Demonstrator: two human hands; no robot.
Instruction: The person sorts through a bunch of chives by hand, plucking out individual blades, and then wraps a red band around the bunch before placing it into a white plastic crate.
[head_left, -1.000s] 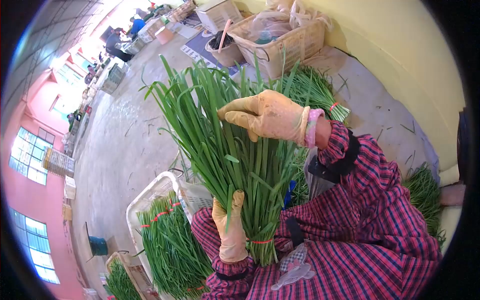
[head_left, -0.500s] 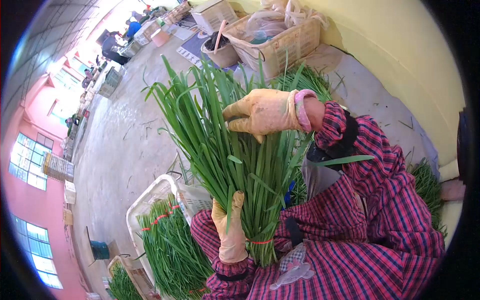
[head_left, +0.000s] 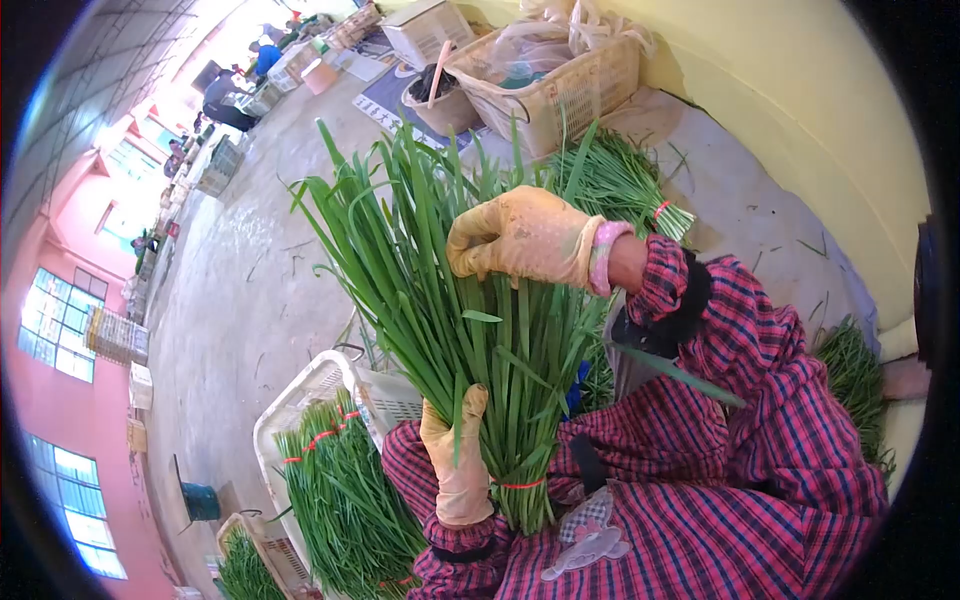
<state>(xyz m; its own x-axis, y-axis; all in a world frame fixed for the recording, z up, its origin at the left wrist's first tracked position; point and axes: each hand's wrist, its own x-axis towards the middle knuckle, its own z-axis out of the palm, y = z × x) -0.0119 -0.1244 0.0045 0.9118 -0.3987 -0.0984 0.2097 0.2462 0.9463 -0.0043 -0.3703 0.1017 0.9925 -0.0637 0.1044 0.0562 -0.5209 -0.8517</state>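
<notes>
A tall bunch of garlic chives [head_left: 500, 350], with long flat green leaves, stands upright against my lap, its lower end tied with a red band [head_left: 520, 485]. My left hand [head_left: 460, 460], in a pale yellow glove, is closed around the bunch's left side, just above the band. Among the upper leaves is my gloved right hand [head_left: 530, 240], fingers curled and tips pinched together on chive leaves; exactly how many it grips is hidden. One loose leaf [head_left: 680, 375] hangs beside my right sleeve.
A white basket [head_left: 375, 400] at my left holds banded chives [head_left: 345, 490]. Another tied bunch [head_left: 630, 180] lies on the ground sheet ahead, near a beige crate [head_left: 560, 100] and a bucket [head_left: 445, 105]. More greens [head_left: 850, 385] lie by the yellow wall. People work far off.
My right hand's fingers have curled from stretched out to pinched, and the hand has dropped slightly. The loose leaf by my sleeve now tilts downward. My left hand stays in place.
</notes>
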